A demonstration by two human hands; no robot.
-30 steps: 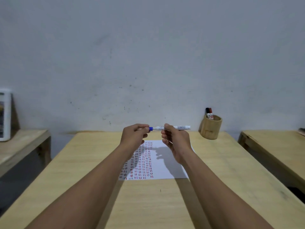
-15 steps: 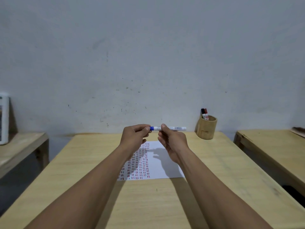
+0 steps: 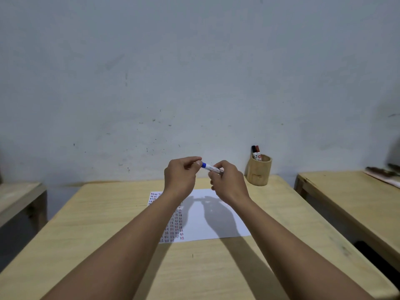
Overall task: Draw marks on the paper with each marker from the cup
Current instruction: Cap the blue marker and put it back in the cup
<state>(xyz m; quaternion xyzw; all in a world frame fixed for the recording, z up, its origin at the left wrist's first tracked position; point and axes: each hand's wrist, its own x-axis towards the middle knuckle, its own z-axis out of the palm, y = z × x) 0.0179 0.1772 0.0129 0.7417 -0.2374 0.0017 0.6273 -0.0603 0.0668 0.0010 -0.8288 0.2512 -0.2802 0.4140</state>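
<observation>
Both hands are raised above the sheet of paper point(image 3: 213, 215), which lies flat on the wooden table point(image 3: 108, 224), and they hold one blue marker point(image 3: 211, 167) between them. The left hand point(image 3: 180, 177) is curled nearly closed, its thumb and fingertips pinched on the marker's blue end; whether that end is a cap I cannot tell. The right hand point(image 3: 229, 182) is also curled in, its fingers wrapped around the white barrel, so that only a short stretch of the marker shows between the two hands. The marker lies almost level, dipping a little toward the right hand, well above the paper and not touching it. The hands cast a dark shadow on the blank right part of the paper, while the left part carries columns of short red and dark strokes. Beyond the paper's far right corner, near the wall point(image 3: 194, 72), stands a wooden cup point(image 3: 259, 173), apart from the sheet, with two markers point(image 3: 256, 153) upright in it, one dark-capped and one red-capped.
</observation>
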